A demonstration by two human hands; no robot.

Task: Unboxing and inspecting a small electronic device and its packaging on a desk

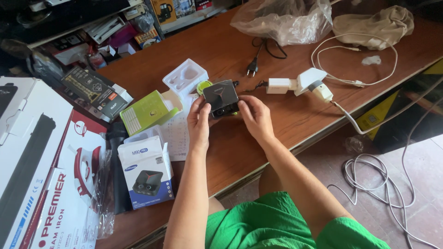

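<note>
Both of my hands hold a small dark grey, boxy case (pixel 221 97) just above the wooden table (pixel 295 115). My left hand (pixel 198 122) grips its left side with thumb and fingers. My right hand (pixel 255 117) grips its right side and lower edge. Behind the case lies a white moulded plastic tray (pixel 185 78), with a small green round thing (pixel 202 86) beside it. A sheet of printed paper (pixel 176 133) lies under my left hand.
A white and blue product box (pixel 147 171) stands at the left, with a green box (pixel 146 109) and a black box (pixel 94 90) behind it. Large appliance cartons (pixel 41 180) fill the far left. White plug adapters (pixel 300 84), cables, a plastic bag (pixel 281 20) and cloth (pixel 374 25) lie at the right.
</note>
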